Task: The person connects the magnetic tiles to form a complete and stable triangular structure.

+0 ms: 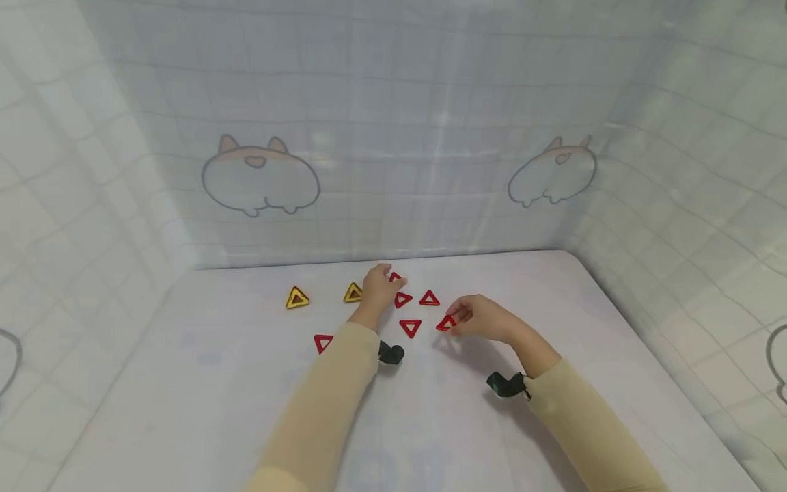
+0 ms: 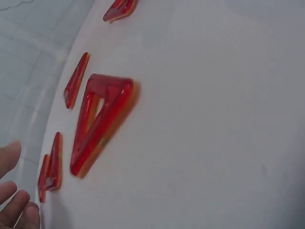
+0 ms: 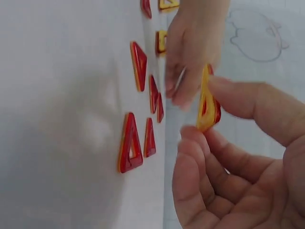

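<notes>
In the right wrist view my right hand (image 3: 238, 157) pinches a small triangle frame (image 3: 206, 119), red on one face and yellow on the other, between thumb and fingertips above the table. In the head view that right hand (image 1: 486, 319) is right of the red triangles, one red triangle (image 1: 444, 326) showing at its fingertips. My left hand (image 1: 376, 290) reaches to the back, with fingers loosely extended and nothing visible in them. Beside it lie a red triangle (image 1: 402, 300) and another, partly hidden red triangle (image 1: 395, 276). The left wrist view shows only some left fingertips (image 2: 14, 207).
Further red triangles (image 1: 410, 328) lie on the white table (image 1: 246, 410), one partly behind the left sleeve (image 1: 332, 396). Two yellow triangles (image 1: 298, 298) are left of the left hand. A pale printed curtain (image 1: 393, 171) rises at the table's back and sides.
</notes>
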